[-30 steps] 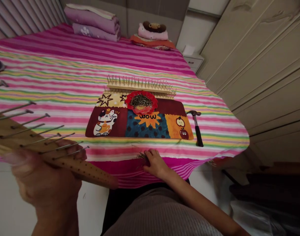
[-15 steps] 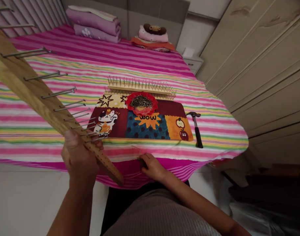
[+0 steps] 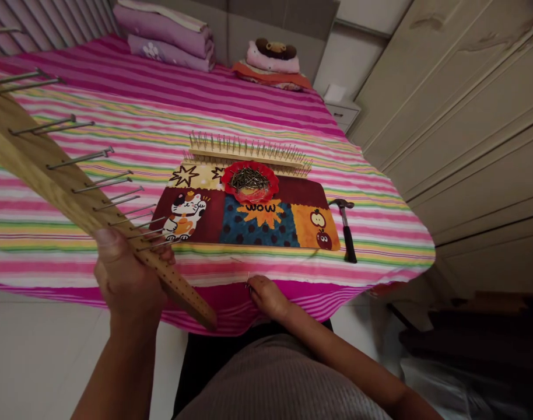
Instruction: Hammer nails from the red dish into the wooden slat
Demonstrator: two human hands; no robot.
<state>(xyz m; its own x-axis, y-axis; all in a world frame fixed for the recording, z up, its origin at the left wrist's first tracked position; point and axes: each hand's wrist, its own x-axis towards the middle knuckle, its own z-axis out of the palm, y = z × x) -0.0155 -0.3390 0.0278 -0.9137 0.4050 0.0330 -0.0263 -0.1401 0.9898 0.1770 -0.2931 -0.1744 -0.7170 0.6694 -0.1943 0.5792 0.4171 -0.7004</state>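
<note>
Here's the drilled wooden strip (image 3: 39, 169), slanting above the striped bedspread (image 3: 310, 271) at the left, nails (image 3: 80, 158) bristling from its upper stretch, bare holes (image 3: 185, 289) down the lower end! The left hand (image 3: 126, 274) is wrapped tight round it beside the last nails, thumb along one edge; sensible, so long as those fingers stay clear of the shanks and the strip stays steady. The right hand (image 3: 269, 297), low by the bed's edge, is curled nearly closed, thin nails (image 3: 248, 281) poking out; how many, I can't tell. Best to single them out between thumb and forefinger! Beyond, the red scalloped dish (image 3: 273, 185) of loose nails (image 3: 249, 177) sits on the cartoon-cat mat (image 3: 262, 233), nail-studded strips (image 3: 244, 155) behind, claw hammer (image 3: 349, 239) at the right
</note>
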